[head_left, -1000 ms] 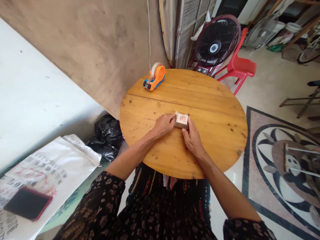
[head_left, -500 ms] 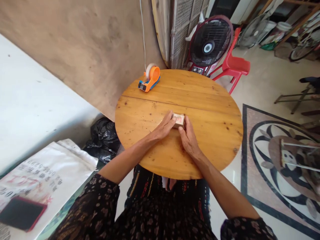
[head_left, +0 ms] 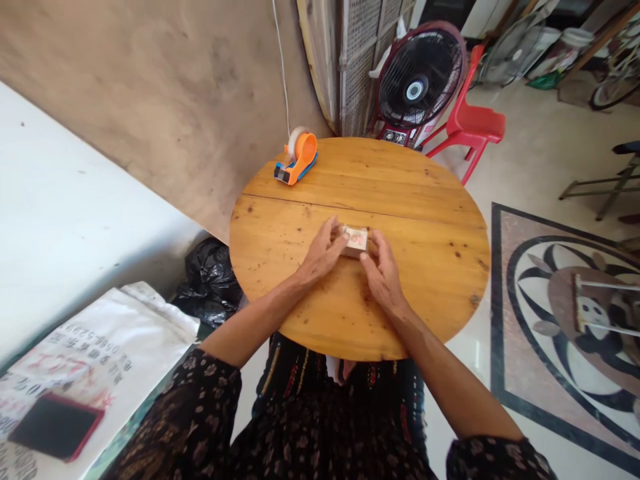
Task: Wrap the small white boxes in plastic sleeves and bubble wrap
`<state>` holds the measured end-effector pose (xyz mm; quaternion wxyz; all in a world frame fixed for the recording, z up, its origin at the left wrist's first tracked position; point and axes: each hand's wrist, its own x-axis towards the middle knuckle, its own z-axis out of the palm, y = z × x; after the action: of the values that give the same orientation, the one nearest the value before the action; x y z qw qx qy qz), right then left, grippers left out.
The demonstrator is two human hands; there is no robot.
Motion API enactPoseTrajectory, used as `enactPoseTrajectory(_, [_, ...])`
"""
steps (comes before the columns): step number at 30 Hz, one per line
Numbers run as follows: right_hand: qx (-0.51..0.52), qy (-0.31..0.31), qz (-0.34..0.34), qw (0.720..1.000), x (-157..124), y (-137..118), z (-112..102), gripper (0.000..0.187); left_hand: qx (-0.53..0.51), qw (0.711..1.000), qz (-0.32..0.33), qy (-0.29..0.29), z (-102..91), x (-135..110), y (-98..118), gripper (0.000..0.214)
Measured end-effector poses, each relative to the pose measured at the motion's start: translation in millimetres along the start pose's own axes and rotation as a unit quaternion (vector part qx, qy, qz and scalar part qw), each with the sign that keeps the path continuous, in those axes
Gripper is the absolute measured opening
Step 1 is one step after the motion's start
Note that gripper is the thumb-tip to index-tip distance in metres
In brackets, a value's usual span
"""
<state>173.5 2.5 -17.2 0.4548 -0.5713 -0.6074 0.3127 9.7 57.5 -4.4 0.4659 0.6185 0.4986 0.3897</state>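
Note:
A small box-like block [head_left: 355,241] lies on the round wooden table [head_left: 280,267], its pale top printed in red and its front side brownish. My left hand [head_left: 323,252] is at its left side with fingers apart, the thumb at the block's left edge. On the other side, my right hand [head_left: 384,270] curves loosely with thumb and fingers apart, the thumb close to the front right corner. Whether either thumb still touches the block I cannot tell. Both hands look open around it.
An orange and blue tape dispenser [head_left: 299,159] with a roll of tape stands at the table's far left. Behind the table are a dark red fan [head_left: 420,73] and a red chair [head_left: 477,123]. A black plastic bag [head_left: 210,280] lies left of the table, near a printed white sack [head_left: 125,333].
Both hands have loosened from the block and spread slightly apart, showing more of its top and front. The block stays at about the same place on the table. The view has shifted slightly.

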Motion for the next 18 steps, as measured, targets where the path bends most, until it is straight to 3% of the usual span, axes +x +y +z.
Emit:
enactPoseTrajectory(2, [0.016, 0.029, 0.029, 0.999, 1.3, 3.1, -8.1, 0.066, 0.025, 0.998, -0.018, 0.047, -7.4, 5.2, -2.2, 0.059])
enactPoseTrajectory(4, [0.024, 0.025, 0.053, 0.998, 3.6, 4.6, -18.0, 0.065, 0.06, 0.997, -0.018, 0.049, -16.0, 8.0, -0.8, 0.047])
enactPoseTrajectory(8, [-0.009, -0.048, 0.062, 0.997, 14.6, -0.6, -38.3, 0.071, 0.11, 0.994, 0.006, 0.016, -26.4, 6.6, 7.6, 0.027])
enactPoseTrajectory(11, [-0.069, -0.093, 0.046, 0.992, 29.6, -6.1, -47.1, 0.084, 0.156, 0.987, 0.027, 0.003, -25.8, 4.1, 12.1, 0.027])
enactPoseTrajectory(15, [-0.111, -0.157, 0.011, 0.981, 48.1, -4.3, -42.6, 0.094, 0.204, 0.978, 0.031, -0.008, -21.3, 1.9, 14.9, 0.034])
enactPoseTrajectory(18, [-0.134, -0.165, -0.016, 0.977, 52.0, 0.9, -32.4, 0.09, 0.216, 0.976, 0.027, -0.019, -20.0, 0.6, 17.1, 0.035])
